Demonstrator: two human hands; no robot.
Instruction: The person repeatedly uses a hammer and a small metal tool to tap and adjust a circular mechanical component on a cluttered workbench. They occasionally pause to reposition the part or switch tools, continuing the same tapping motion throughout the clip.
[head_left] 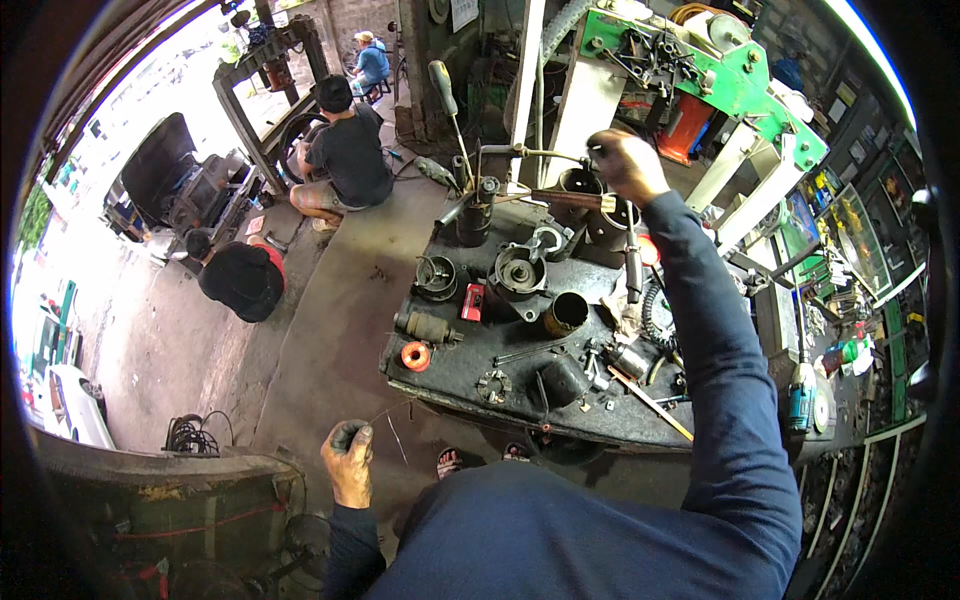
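Note:
My left hand is low at the left of the bench, finger and thumb pinched on a thin wire that hangs in loose bends. My right hand is raised over the bench's back, fingers closed beside the end of a metal bar; what they hold is too small to tell. Below it are metal cylinders. On the dark bench lie a round housing, an open can, an orange spool, a red box and several small metal parts.
Two people in dark shirts crouch at the left, near a press frame and engine bay. Another person sits farther back. A green-white steel frame stands behind the bench; an angle grinder is at the right.

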